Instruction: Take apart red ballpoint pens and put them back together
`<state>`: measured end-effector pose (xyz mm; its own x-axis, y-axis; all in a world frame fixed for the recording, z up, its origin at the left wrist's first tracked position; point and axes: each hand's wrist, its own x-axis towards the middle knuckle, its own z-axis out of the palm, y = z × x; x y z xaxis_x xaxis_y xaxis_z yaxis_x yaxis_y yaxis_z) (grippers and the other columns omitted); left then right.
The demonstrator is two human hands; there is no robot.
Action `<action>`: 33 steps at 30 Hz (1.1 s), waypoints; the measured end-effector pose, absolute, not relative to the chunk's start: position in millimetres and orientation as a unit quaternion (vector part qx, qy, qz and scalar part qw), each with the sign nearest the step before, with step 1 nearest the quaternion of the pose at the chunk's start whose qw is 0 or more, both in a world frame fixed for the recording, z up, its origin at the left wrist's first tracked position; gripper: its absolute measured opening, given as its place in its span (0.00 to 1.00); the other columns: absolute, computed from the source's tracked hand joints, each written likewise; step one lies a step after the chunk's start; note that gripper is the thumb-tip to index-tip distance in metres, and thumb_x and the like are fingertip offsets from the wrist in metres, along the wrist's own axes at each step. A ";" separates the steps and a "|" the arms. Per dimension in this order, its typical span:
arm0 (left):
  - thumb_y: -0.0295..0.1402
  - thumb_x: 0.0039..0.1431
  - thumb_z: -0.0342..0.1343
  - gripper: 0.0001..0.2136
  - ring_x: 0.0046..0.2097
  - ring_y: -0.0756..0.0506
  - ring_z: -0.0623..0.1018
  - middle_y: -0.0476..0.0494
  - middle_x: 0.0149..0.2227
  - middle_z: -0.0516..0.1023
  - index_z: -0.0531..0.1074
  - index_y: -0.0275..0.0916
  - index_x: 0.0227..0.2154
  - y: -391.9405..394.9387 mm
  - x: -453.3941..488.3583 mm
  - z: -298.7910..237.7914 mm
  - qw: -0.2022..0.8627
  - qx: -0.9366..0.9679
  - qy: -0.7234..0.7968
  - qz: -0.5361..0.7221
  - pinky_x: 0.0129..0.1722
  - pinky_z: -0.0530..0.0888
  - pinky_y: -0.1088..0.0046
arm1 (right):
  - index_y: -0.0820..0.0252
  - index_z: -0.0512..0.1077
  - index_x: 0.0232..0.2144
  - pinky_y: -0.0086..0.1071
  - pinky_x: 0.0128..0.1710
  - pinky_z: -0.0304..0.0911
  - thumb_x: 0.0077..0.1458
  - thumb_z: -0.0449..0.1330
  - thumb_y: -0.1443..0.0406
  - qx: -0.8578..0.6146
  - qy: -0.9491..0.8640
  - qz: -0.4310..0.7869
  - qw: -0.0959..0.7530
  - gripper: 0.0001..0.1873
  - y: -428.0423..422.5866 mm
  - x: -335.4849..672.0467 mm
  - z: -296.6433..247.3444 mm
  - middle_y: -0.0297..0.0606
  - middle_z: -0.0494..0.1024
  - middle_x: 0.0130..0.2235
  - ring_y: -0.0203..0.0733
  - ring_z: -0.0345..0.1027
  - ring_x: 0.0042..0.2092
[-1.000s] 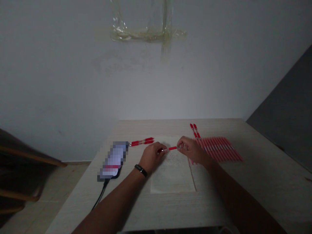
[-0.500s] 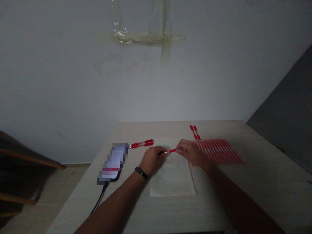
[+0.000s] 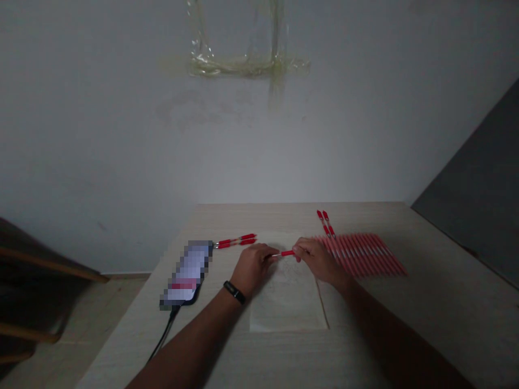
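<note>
red pen sits just above the paper, mid table, held level. left hand pinches one end with curled fingers, right hand pinches the other. looks like it's being pulled apart or pushed together, can't tell which. either way it wants a straight, steady grip. slim pen, red grip, pale thin bit showing. pen row is just to the right, phone off to the left.
</note>
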<state>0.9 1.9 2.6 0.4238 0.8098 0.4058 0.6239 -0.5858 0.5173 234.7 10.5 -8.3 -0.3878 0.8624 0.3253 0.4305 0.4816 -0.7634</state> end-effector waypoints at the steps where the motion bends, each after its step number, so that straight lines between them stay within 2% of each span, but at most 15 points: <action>1: 0.31 0.63 0.62 0.06 0.37 0.43 0.81 0.41 0.37 0.85 0.82 0.40 0.40 1.6 0.9 2.5 0.144 0.832 0.429 0.321 0.40 0.74 0.68 | 0.59 0.68 0.24 0.32 0.38 0.58 0.68 0.52 0.64 -0.416 -0.776 0.298 0.368 0.19 10.3 234.4 -8.2 0.33 0.71 0.28 0.38 0.66 0.33; 10: 0.33 0.63 0.61 0.07 0.37 0.43 0.81 0.41 0.37 0.85 0.82 0.40 0.40 2.0 1.7 2.5 0.156 0.827 0.433 0.322 0.42 0.74 0.66 | 0.59 0.68 0.22 0.33 0.37 0.60 0.69 0.50 0.59 -0.430 -0.758 0.333 0.361 0.23 11.3 234.1 -9.1 0.34 0.72 0.26 0.38 0.68 0.31; 15: 0.34 0.61 0.62 0.06 0.35 0.43 0.79 0.43 0.35 0.84 0.81 0.40 0.38 0.7 4.7 4.4 0.195 0.802 0.466 0.318 0.37 0.71 0.68 | 0.58 0.70 0.23 0.32 0.34 0.60 0.68 0.53 0.56 -0.440 -0.749 0.295 0.397 0.22 10.5 232.5 -3.7 0.34 0.72 0.25 0.39 0.68 0.30; 21: 0.34 0.60 0.62 0.07 0.38 0.44 0.77 0.43 0.36 0.80 0.81 0.40 0.40 -3.1 7.6 8.9 0.231 0.805 0.432 0.334 0.39 0.70 0.70 | 0.58 0.70 0.23 0.32 0.33 0.59 0.67 0.55 0.56 -0.432 -0.745 0.254 0.440 0.21 7.6 234.6 6.4 0.35 0.71 0.27 0.38 0.67 0.30; 26: 0.36 0.60 0.62 0.07 0.33 0.47 0.74 0.46 0.31 0.78 0.78 0.37 0.36 -0.2 7.3 6.9 0.309 0.741 0.432 0.411 0.35 0.68 0.72 | 0.59 0.74 0.30 0.31 0.34 0.62 0.67 0.55 0.60 -0.386 -0.750 0.288 0.452 0.15 7.1 236.6 7.2 0.37 0.74 0.31 0.39 0.69 0.35; 29: 0.39 0.58 0.64 0.11 0.31 0.48 0.74 0.47 0.30 0.77 0.75 0.36 0.33 4.1 7.1 6.2 0.399 0.659 0.416 0.483 0.34 0.69 0.73 | 0.59 0.76 0.38 0.30 0.32 0.62 0.64 0.59 0.62 -0.398 -0.760 0.296 0.420 0.08 7.3 240.7 6.1 0.37 0.75 0.36 0.38 0.69 0.35; 33: 0.40 0.55 0.67 0.13 0.32 0.48 0.76 0.47 0.30 0.78 0.73 0.36 0.33 7.2 8.3 7.2 0.492 0.566 0.395 0.531 0.33 0.71 0.73 | 0.57 0.78 0.46 0.30 0.35 0.64 0.62 0.61 0.65 -0.379 -0.799 0.294 0.363 0.10 9.5 248.2 5.8 0.38 0.75 0.39 0.38 0.70 0.36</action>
